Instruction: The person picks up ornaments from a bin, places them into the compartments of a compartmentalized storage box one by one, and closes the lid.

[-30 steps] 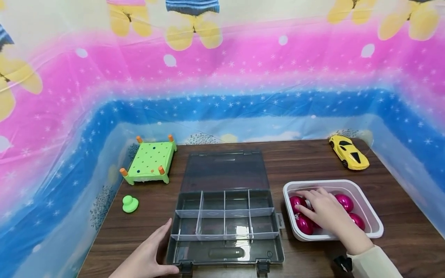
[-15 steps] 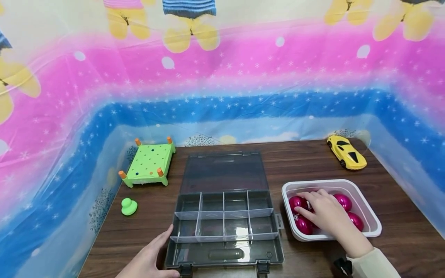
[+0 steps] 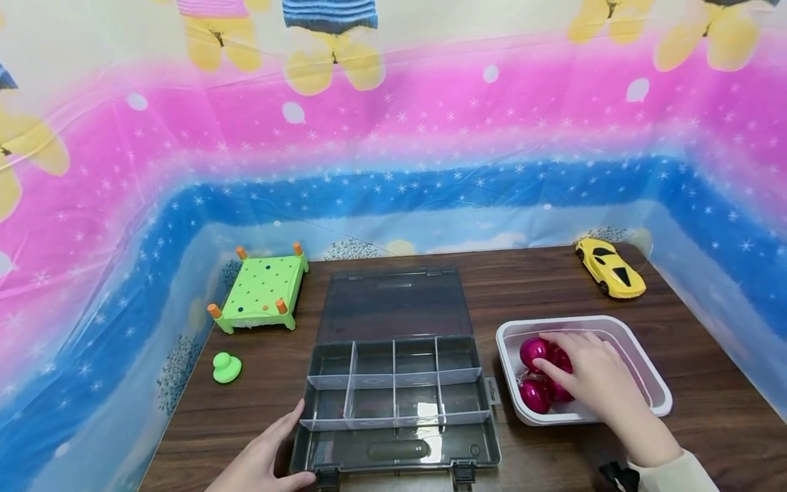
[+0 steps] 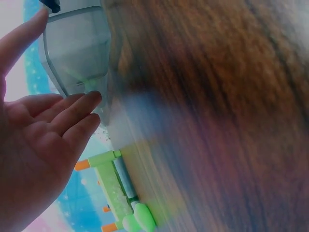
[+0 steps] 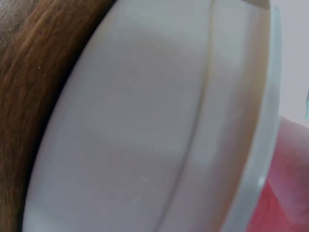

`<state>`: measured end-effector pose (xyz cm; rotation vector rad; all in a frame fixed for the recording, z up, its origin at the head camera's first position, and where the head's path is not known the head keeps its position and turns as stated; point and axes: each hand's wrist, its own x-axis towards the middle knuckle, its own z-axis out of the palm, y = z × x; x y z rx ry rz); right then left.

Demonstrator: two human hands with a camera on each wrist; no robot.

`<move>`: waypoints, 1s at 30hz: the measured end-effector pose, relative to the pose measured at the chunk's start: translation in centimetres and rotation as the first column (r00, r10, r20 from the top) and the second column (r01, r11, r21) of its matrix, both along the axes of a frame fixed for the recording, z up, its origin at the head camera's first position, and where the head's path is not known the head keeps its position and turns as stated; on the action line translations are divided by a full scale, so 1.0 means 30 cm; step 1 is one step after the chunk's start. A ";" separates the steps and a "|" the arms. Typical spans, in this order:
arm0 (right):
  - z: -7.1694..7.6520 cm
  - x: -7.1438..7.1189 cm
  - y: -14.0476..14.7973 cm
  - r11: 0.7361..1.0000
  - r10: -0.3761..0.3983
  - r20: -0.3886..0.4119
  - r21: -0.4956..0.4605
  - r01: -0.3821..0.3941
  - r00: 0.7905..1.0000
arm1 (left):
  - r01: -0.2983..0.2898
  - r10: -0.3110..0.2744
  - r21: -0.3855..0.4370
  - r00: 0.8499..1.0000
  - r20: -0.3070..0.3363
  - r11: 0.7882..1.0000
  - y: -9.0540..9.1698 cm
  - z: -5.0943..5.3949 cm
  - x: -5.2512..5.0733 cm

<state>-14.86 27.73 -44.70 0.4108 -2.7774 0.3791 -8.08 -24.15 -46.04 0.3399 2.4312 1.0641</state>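
In the head view, my right hand [image 3: 593, 372] reaches into a white plastic tub [image 3: 660, 400]. Its thumb and fingers curve round a shiny magenta Christmas ball [image 3: 561, 359], with the far fingertips hidden. Other magenta balls [image 3: 535, 396] lie at the tub's left side, a silvery cap showing among them. My left hand [image 3: 261, 454] has its fingers extended along the left side of a dark see-through compartment box [image 3: 399, 444], thumb at the front corner. The box lies with its lid [image 3: 396, 307] folded back, its compartments bare. In the right wrist view, the tub wall [image 5: 130, 121] fills most of the picture.
A green toy bed [image 3: 261, 290] with orange posts stands at the back left, a small green toy [image 3: 226, 367] in front of it. A yellow toy car [image 3: 610, 268] sits at the back right. Patterned cloth [image 3: 393, 184] surrounds the wooden table [image 3: 522, 280].
My right hand has shifted slightly right in the tub. Balls at the left have moved a little; the two seen right of the hand are out of sight. My left hand stays by the box.
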 end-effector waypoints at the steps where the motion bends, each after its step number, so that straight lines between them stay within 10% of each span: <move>1: 0.007 0.004 0.001 1.000 -0.005 -0.009 -0.011 0.005 1.000 | 0.000 0.000 0.001 1.000 0.000 1.000 0.000 0.000 0.000; 20: 0.052 0.023 -0.080 0.989 0.004 -0.233 -0.143 -0.038 0.972 | 0.002 -0.002 0.008 1.000 0.019 1.000 -0.011 -0.010 0.005; 27: 0.041 0.007 -0.124 0.983 0.043 -0.251 -0.162 -0.086 0.967 | -0.002 0.001 -0.044 1.000 -0.017 0.999 -0.048 -0.109 -0.021; 30: 0.039 0.003 -0.152 0.980 0.054 -0.240 -0.171 -0.097 0.969 | 0.008 -0.011 -0.092 0.999 -0.032 0.996 -0.039 -0.089 -0.019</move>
